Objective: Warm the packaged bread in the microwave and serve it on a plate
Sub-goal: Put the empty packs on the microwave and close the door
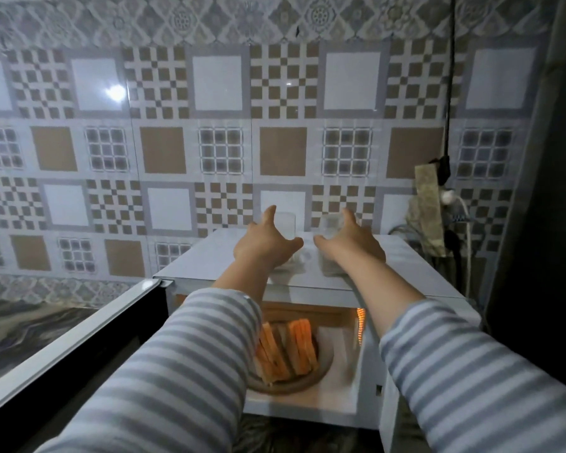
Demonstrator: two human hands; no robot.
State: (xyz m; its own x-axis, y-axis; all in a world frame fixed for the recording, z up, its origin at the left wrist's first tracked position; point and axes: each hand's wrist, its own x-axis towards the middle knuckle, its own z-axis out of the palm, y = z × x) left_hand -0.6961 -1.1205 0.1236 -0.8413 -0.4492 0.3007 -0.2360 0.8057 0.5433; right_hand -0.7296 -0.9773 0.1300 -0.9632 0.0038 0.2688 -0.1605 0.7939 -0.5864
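Fingers on both of your hands are spread and relaxed, grasping nothing. Your left hand [264,245] and your right hand [350,245] reach side by side over the top of the microwave [406,273], just above the middle of the frame. Each hand sits in front of a clear glass: the left glass [288,225] shows past your left thumb, the right glass [329,227] beside your right index finger. Whether your fingertips touch the glasses I cannot tell, since the picture is blurred there.

Below your forearms, the microwave stands open, its door [69,351] swung out toward the lower left of the frame. Inside the lit cavity, the bread [286,351] stands in upright slices on a plate [288,385], low in the centre and partly hidden by your left striped sleeve [177,371]. No wrapper is discernible on it.

At the right edge, a plug and cables [446,196] hang against the patterned tiled wall [164,125]. A marbled counter [23,325] shows at the left.
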